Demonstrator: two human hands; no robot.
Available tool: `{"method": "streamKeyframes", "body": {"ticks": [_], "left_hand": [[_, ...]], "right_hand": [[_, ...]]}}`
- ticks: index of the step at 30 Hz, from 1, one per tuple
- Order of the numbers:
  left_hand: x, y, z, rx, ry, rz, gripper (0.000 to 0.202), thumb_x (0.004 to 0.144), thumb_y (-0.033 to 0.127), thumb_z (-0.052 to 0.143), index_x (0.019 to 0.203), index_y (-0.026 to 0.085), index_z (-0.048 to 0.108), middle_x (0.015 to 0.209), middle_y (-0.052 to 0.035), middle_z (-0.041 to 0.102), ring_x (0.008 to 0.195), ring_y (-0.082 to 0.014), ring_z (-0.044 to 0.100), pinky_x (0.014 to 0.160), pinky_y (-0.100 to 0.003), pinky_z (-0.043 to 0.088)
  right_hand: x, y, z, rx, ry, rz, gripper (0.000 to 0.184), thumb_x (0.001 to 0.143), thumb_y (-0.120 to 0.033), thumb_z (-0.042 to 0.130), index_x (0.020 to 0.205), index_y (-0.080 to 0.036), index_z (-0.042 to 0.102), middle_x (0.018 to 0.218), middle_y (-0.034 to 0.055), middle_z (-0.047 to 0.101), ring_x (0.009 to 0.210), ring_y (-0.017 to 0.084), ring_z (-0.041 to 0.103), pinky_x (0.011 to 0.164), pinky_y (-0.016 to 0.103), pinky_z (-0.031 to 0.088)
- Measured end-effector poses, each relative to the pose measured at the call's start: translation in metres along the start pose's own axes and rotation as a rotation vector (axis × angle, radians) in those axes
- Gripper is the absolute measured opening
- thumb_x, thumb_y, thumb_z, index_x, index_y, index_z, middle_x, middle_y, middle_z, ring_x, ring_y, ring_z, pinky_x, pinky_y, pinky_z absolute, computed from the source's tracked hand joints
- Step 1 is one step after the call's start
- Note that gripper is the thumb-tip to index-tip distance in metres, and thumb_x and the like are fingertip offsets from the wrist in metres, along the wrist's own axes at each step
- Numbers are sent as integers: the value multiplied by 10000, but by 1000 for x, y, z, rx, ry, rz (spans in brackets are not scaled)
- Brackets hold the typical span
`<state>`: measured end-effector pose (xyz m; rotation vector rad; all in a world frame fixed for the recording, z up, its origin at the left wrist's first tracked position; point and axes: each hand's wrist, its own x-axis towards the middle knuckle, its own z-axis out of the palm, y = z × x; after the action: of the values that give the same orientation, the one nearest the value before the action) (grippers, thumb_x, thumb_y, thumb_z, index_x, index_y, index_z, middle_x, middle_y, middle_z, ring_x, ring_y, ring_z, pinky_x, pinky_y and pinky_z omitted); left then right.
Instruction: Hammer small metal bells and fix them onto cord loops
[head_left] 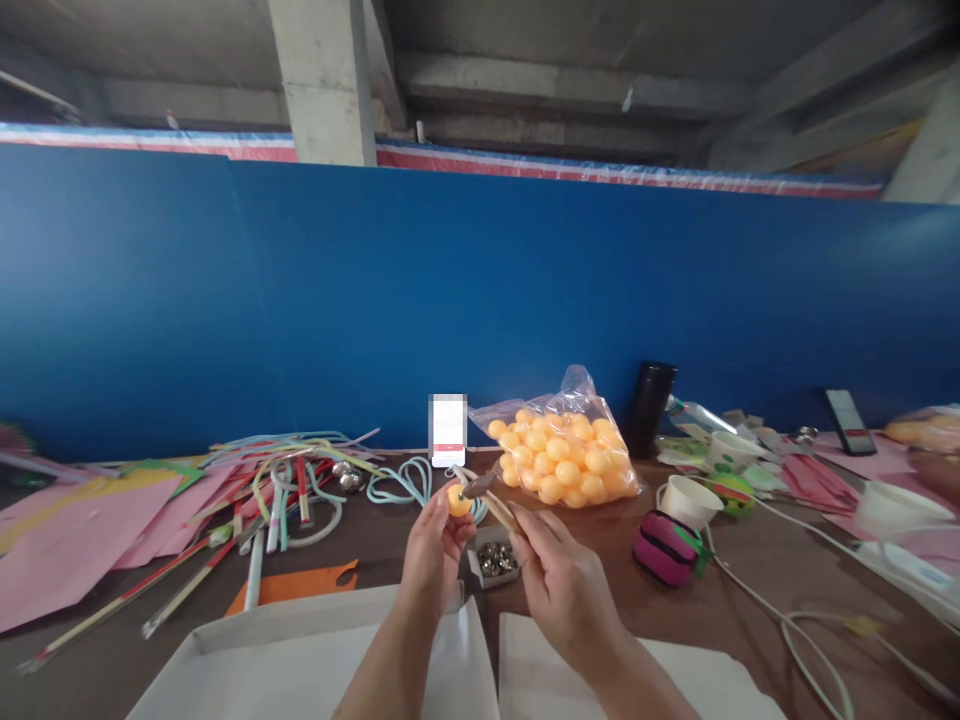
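My left hand (433,548) pinches a small orange ball (457,499) at its fingertips, held up over the table. My right hand (559,575) is closed on a thin stick-like tool (487,497) whose dark tip touches the ball. Just below and between the hands sits a small open box of silvery metal pieces (495,560). Behind them lies a clear plastic bag full of orange balls (562,455).
Two white shallow trays (255,640) sit near the front edge. Pink paper sheets, coloured straws and sticks (285,490) cover the left. A white phone-like card (448,430), black tumbler (649,408), paper cups (688,500), pink pouch (664,548) and white cables (810,620) lie to the right.
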<state>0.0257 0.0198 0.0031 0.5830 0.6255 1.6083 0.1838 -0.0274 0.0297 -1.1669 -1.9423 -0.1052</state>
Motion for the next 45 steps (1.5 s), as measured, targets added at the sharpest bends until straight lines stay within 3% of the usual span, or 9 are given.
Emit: {"method": "streamKeyframes", "body": {"ticks": [33,40,45], "left_hand": [[-1,1,2,11,4,6,411,700,331,697,1049,122,632,796,-63,630,601,-90,559,560,-206,475],[0,0,2,-3,-18,25,392,704,328,693,1035,123,637,803,-62,618,599,-85,547,562,-206,473],[0,0,2,4,-3,6,399,707,329,689,1045,125,632,794,-61,626,603,-90,558,559,-202,468]], "right_hand": [[-1,-1,3,-26,-76,23,345,911,-217,371,1231,-189,500,1025,86,617,845,178,634,758,271,518],[-3,3,5,-6,7,35,370,914,-229,390,1274,-186,464,1106,101,595,892,185,617,842,295,491],[-1,0,4,-18,-69,32,345,916,-229,374,1236,-186,496,1025,89,613,847,181,625,762,274,512]]}}
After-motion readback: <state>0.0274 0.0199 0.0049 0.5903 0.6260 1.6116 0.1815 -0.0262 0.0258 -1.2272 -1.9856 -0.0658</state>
